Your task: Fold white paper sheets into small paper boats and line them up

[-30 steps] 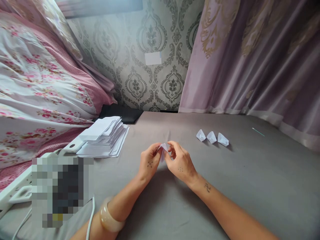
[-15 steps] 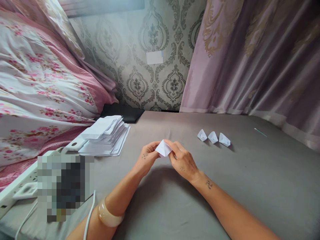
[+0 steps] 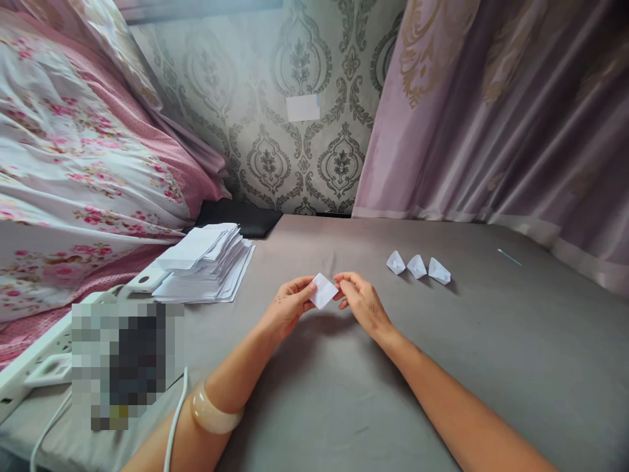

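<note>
The stack of white paper (image 3: 199, 265) lies on a grey cloth-covered surface (image 3: 491, 367), and to its right, well apart from it, a small folded paper square (image 3: 323, 291) is held up with one corner pointing toward the person. The left hand (image 3: 291, 303) has a narrow grip on the square's left corner, thumb on top and fingers behind. The right hand (image 3: 364, 304), farther right of the stack, has its fingers loosely bent just beside the square's opposite corner; whether they touch it I cannot tell. Farther right of the stack again stand three boat-shaped folded papers (image 3: 417, 267) in a row, and beyond them a cotton swab (image 3: 510, 257). A flat black item (image 3: 240, 219) lies behind the stack, while a white power strip (image 3: 19, 387) runs from its left side toward the person.
</note>
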Action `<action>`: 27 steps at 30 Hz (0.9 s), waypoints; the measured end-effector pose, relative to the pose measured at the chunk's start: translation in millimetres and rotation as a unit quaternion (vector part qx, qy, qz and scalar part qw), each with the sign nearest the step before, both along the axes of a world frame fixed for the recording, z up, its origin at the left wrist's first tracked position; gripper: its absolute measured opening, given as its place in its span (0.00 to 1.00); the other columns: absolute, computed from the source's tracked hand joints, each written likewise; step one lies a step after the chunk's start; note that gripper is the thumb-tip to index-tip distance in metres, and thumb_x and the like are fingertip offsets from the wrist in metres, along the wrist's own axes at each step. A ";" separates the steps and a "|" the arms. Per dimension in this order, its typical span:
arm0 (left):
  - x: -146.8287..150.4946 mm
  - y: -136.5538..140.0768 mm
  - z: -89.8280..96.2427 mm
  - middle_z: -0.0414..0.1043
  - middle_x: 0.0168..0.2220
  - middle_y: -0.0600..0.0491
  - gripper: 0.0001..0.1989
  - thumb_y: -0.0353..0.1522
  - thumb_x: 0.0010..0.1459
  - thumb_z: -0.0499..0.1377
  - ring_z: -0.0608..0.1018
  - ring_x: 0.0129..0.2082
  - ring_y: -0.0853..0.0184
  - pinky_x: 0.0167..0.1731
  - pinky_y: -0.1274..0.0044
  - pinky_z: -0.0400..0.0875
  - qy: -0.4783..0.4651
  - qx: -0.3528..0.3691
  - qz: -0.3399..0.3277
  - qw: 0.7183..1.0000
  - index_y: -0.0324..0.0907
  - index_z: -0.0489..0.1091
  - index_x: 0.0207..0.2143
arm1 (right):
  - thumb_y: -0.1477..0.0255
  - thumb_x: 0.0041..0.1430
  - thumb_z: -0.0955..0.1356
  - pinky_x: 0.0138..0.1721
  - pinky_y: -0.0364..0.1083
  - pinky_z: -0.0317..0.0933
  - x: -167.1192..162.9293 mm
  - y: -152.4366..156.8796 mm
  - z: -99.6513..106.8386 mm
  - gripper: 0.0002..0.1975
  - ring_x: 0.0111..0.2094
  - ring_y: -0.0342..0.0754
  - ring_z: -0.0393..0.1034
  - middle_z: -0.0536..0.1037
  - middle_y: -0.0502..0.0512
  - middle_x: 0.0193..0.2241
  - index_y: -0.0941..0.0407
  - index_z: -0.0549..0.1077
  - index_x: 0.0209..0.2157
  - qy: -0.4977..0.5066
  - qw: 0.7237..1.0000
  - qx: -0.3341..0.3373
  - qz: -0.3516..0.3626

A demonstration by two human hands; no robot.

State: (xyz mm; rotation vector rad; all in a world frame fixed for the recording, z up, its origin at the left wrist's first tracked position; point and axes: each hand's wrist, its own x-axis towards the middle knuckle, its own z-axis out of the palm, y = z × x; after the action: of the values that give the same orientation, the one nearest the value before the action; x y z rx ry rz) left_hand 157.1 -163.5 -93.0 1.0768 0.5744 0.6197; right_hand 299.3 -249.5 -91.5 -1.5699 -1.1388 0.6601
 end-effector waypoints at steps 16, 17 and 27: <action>2.9 3.8 -20.7 0.70 0.34 0.50 0.10 0.25 0.51 0.54 0.71 0.31 0.69 0.35 0.76 0.66 0.293 0.461 0.031 0.837 0.39 0.73 0.35 | 0.71 0.55 0.65 0.37 0.44 0.58 6.1 0.5 -19.5 0.07 0.34 0.46 0.69 0.75 0.55 0.35 0.55 0.74 0.33 -0.268 0.955 -0.113 -0.052; 2.2 3.7 -20.8 0.69 0.34 0.51 0.11 0.24 0.51 0.53 0.71 0.31 0.69 0.35 0.76 0.66 0.294 0.487 0.021 0.822 0.40 0.73 0.35 | 0.72 0.55 0.64 0.37 0.44 0.58 5.5 -0.2 -19.9 0.07 0.34 0.45 0.68 0.74 0.55 0.37 0.55 0.74 0.34 -0.287 0.952 -0.101 -0.040; -10.3 5.9 -6.7 0.69 0.33 0.51 0.08 0.32 0.49 0.57 0.70 0.32 0.67 0.34 0.77 0.65 0.318 0.492 -0.071 0.807 0.40 0.73 0.32 | 0.76 0.47 0.67 0.36 0.42 0.59 22.7 -6.8 -10.1 0.10 0.31 0.42 0.66 0.72 0.53 0.37 0.55 0.75 0.34 -0.267 0.948 -0.110 0.132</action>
State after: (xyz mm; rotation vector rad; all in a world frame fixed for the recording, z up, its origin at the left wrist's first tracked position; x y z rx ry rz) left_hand 146.8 -157.6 -99.7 2.3498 0.7481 0.3902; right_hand 321.9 -256.2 -101.6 -1.8674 -1.7498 0.5614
